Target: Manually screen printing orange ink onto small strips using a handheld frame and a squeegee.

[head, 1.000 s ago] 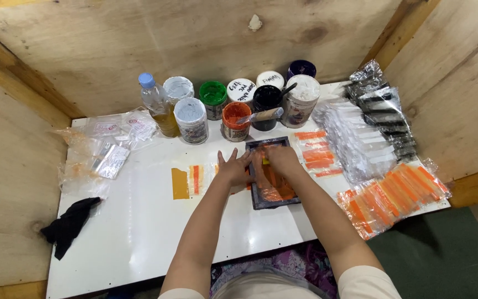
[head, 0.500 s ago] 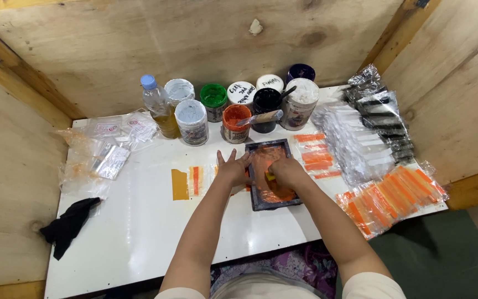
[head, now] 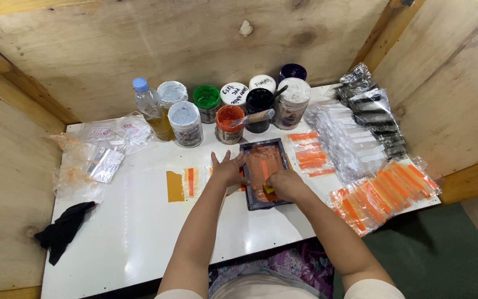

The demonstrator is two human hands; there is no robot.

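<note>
On the white table (head: 139,232), her left hand (head: 227,169) is lying flat, fingers spread, steadying the dark frame (head: 265,173) at nine o'clock; her right hand (head: 286,184) is closing around a yellow squeegee (head: 269,189) on it.

Left hand (head: 227,169) lies flat with fingers spread; right hand (head: 284,184) is curled in a closed grip.

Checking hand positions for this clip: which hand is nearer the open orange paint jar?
Left. The left hand rests on the frame's left edge, just below the orange paint jar; the right hand sits lower, farther away.
</note>
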